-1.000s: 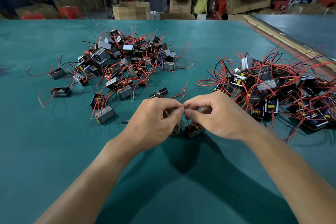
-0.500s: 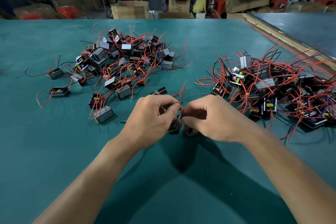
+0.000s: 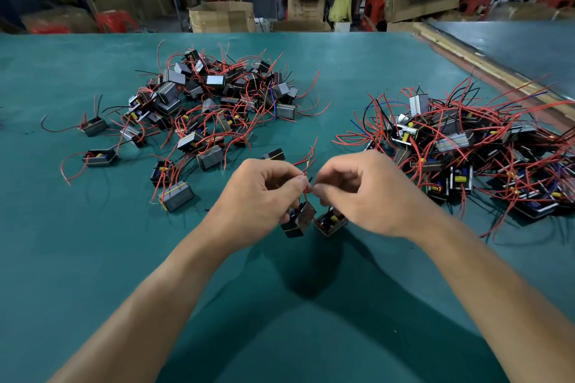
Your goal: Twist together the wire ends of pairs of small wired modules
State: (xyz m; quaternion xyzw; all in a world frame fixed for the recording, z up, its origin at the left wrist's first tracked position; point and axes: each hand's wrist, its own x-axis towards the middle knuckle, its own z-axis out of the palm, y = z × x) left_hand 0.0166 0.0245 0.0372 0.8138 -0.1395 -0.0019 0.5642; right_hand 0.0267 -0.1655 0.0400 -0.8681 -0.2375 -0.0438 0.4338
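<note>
Green table [image 3: 93, 258], piles at 10 and 2 o'clock. Left hand [image 3: 264, 193] and right hand [image 3: 361, 190] pinched shut on red wire ends [image 3: 307, 193] between fingertips; two modules [image 3: 314, 221] hanging just below, at 6 o'clock.

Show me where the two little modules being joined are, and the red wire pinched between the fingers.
Left module [image 3: 299, 221]: head view, on its grey side face below the left hand.
Right module [image 3: 332, 222]: head view, on its open top under the right hand.
Red wire [image 3: 306, 195]: head view, on the strand just below the pinching fingertips.
</note>
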